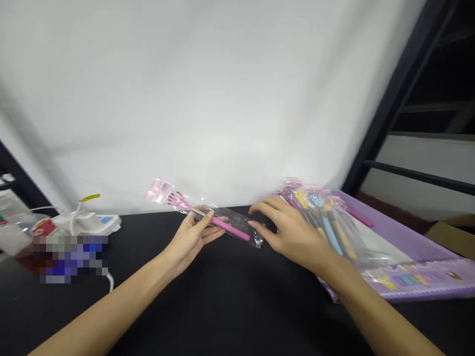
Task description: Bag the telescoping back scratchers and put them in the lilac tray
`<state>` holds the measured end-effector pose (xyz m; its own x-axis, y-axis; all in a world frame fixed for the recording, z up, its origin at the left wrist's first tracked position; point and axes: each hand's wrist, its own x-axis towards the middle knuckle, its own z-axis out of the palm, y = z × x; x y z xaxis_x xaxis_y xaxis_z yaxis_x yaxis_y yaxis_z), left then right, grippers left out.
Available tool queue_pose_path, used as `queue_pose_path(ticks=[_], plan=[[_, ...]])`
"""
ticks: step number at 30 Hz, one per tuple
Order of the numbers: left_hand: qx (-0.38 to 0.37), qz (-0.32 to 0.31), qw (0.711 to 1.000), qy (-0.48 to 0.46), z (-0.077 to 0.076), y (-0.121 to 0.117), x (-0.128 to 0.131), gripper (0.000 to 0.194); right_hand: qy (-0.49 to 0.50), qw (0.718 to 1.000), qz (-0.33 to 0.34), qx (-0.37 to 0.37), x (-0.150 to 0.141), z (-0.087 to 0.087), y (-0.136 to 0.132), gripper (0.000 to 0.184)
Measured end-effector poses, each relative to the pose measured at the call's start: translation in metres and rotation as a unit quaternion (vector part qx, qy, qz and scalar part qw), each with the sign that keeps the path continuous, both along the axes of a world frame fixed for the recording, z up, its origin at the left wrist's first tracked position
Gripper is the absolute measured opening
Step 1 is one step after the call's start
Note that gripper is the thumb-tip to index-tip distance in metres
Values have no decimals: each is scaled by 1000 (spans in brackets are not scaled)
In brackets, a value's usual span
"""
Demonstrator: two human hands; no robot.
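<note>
Left hand (189,237) holds a bagged pink utensil (226,226); right hand (293,232) open beside it; tray's (386,220) print looks illegible.

Your left hand (189,238) grips clear plastic sleeve (237,227) around pink-handled utensil (230,228). Your right hand (291,231) open, fingers just beside sleeve, near bundle of bagged colored utensils (319,217) on lilac tray (404,244). Black tabletop (222,306) beneath; white corded device (87,222) far left.

No legible text: printed band (415,283) on lilac tray (374,222) too small, pixelated patch (70,258) unreadable.
</note>
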<state>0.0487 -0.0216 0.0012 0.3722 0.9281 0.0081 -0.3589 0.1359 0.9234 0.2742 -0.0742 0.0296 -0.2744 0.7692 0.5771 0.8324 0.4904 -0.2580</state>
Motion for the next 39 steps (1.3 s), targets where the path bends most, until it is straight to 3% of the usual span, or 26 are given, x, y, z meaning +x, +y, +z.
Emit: queue_pose_path(ticks=[6,12,15,18,21,23,25,28,30,32,34,39], plan=[[-32,45,997,-59,-14,-2,-31,30,2,995,37,-94,-32,-25,-4,13],[-40,25,995,-92,-18,-6,-28,32,158,974,57,-152,-38,-42,3,13],[-38,76,991,-103,-19,3,-33,31,290,944,40,-151,-31,-43,12,22],[-21,145,983,-115,-18,15,-44,30,430,893,14,-132,-22,-42,21,34],[-19,142,982,-123,-15,18,-48,30,528,839,-3,-130,-21,-41,24,40],[-33,109,986,-125,-14,14,-44,26,532,831,0,-160,-25,-42,22,40],[-45,87,987,-127,-14,12,-40,21,501,845,0,-188,-29,-41,20,40],[-46,166,977,-129,-15,20,-43,18,521,837,-30,-164,-28,-38,20,43],[-42,256,957,-133,-15,29,-51,13,588,799,-59,-112,-23,-34,21,48],[-44,295,943,-147,-14,36,-60,10,638,763,-74,-76,-19,-29,22,49],[-61,268,947,-163,-13,36,-62,10,659,746,-66,-71,-19,-28,22,44],[-56,120,981,-142,-11,18,-44,22,662,738,-43,-120,-26,-32,20,38]])
